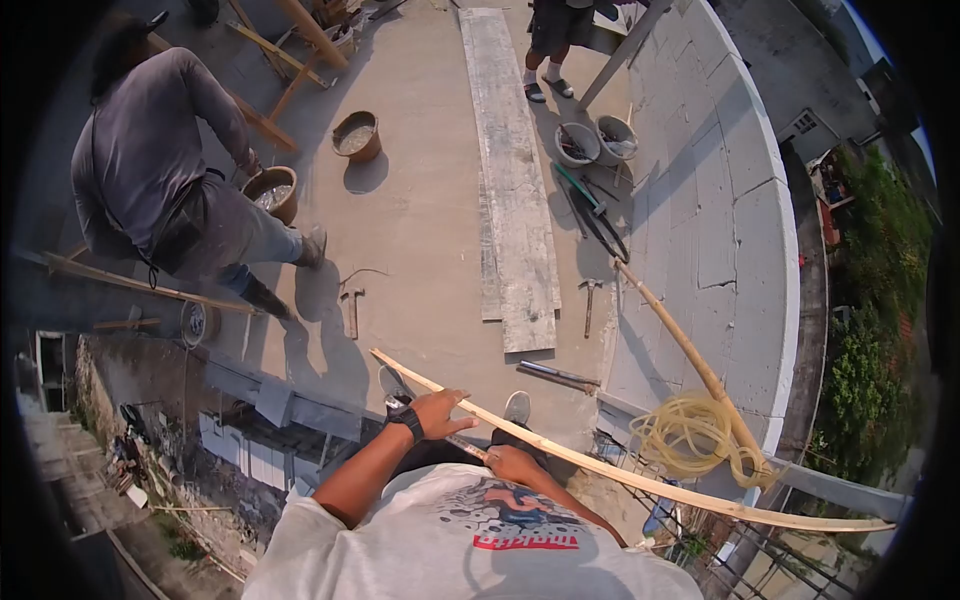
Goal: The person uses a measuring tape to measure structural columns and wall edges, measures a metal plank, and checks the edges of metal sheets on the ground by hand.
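A long, thin wooden strip (600,466) runs slantwise in front of my body, from the floor area at centre-left to the far lower right. My left hand (440,414), with a dark watch on its wrist, lies at the strip near its left end, fingers bent against the wood. Lower down, close to my shirt, my right hand (512,464) is closed around the end of a hammer-like tool (462,443), whose other end reaches up left beneath my left wrist. The strip passes just above my right hand.
Long grey boards (515,190) lie on the concrete floor. Two hammers (353,313) lie apart. Buckets (357,137) stand farther off. A person (165,160) holds a bucket at left; another stands at top. A block wall (715,220), bamboo pole (690,350) and coiled hose (685,435) are right.
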Motion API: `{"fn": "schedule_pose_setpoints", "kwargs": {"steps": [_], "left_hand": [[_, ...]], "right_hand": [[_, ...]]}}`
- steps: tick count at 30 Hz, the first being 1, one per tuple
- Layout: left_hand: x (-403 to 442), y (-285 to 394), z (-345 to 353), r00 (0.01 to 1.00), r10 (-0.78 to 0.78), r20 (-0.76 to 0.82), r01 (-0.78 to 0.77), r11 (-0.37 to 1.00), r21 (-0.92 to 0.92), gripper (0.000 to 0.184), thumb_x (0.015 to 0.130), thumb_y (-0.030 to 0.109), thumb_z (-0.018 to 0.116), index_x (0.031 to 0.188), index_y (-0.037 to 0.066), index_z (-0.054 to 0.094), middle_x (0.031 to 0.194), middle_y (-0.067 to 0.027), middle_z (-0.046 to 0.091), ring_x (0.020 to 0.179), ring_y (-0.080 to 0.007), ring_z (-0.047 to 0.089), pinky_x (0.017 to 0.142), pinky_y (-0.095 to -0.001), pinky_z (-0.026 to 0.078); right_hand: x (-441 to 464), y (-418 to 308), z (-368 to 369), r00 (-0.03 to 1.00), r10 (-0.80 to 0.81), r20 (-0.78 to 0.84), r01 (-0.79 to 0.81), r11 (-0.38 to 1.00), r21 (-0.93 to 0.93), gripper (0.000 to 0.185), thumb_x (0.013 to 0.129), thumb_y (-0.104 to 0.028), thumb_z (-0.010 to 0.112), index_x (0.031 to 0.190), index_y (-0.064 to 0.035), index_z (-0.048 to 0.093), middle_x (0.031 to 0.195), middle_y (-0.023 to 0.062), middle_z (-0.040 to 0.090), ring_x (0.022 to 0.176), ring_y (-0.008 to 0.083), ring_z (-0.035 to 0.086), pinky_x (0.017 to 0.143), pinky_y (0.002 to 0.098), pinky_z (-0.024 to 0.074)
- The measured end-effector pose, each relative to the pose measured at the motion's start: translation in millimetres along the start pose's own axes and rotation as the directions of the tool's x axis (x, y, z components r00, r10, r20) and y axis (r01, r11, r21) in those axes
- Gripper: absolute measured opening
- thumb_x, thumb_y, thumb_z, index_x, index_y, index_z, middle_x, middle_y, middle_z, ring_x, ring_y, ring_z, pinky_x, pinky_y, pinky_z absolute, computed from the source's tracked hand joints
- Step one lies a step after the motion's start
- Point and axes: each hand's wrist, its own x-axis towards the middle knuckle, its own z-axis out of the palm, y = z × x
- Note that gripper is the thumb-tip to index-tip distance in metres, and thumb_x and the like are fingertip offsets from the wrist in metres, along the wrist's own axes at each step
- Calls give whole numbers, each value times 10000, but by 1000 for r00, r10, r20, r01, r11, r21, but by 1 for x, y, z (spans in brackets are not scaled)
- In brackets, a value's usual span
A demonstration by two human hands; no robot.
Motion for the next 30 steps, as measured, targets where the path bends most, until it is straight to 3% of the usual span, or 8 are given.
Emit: {"fn": "schedule_pose_setpoints", "kwargs": {"steps": [5,9,14,16,22,24,27,30], "left_hand": [[-29,-69,-59,994,18,-107,-28,995,-92,656,871,533,512,1240,-9,519,1205,-265,543,1137,-392,515,974,-419,401],[-75,-135,-118,952,-1,-307,-6,1000,-22,584,878,480,529,1169,-25,561,1179,-247,563,1114,-390,523,977,-415,394],[-99,-233,-169,958,-144,-246,148,989,-1,592,856,474,555,1160,-33,564,1170,-259,564,1121,-380,519,958,-436,405],[-95,-253,-182,955,-159,-250,169,985,21,599,855,479,554,1163,-35,562,1174,-257,562,1115,-380,524,957,-433,408],[-83,-256,-172,925,-171,-340,161,985,-57,564,862,430,577,1177,-37,553,1137,-236,594,1030,-366,589,904,-413,457],[-74,-246,-156,916,-216,-338,70,916,-396,547,863,405,587,1174,-44,551,1120,-238,605,1014,-339,609,886,-390,472],[-83,-240,-146,975,-121,-188,41,924,-381,584,858,422,587,1183,-61,543,1115,-247,607,1003,-320,622,882,-370,476],[-102,-281,-146,988,-18,150,52,974,-221,636,842,455,592,1213,-59,531,1100,-260,610,983,-324,629,869,-373,482]], "right_hand": [[45,-17,4,968,181,-172,-181,983,16,322,871,-305,469,867,-31,637,915,231,631,877,390,594,779,450,450],[61,-42,0,924,378,-60,-365,918,155,278,847,-284,518,828,-43,656,755,127,646,715,235,619,678,345,467],[82,-110,-19,901,394,-183,-331,896,297,293,905,-284,492,829,-45,644,696,60,622,639,162,576,611,296,451],[98,-118,-18,901,416,-127,-229,702,674,281,943,-256,472,861,-36,625,712,53,616,622,137,565,578,268,447],[153,-142,-27,901,414,-129,-91,470,878,236,955,-219,465,922,-22,591,712,53,581,553,134,525,525,278,449],[164,-159,-31,887,432,-164,-71,479,875,239,957,-221,459,925,-22,588,705,54,578,546,135,520,517,281,449],[177,-180,-40,880,430,-203,-28,473,881,241,960,-219,445,927,-24,583,693,62,572,540,136,519,508,284,450],[203,-209,-39,906,395,-150,12,330,944,237,961,-212,429,945,-24,572,705,69,574,554,138,526,511,292,455]]}}
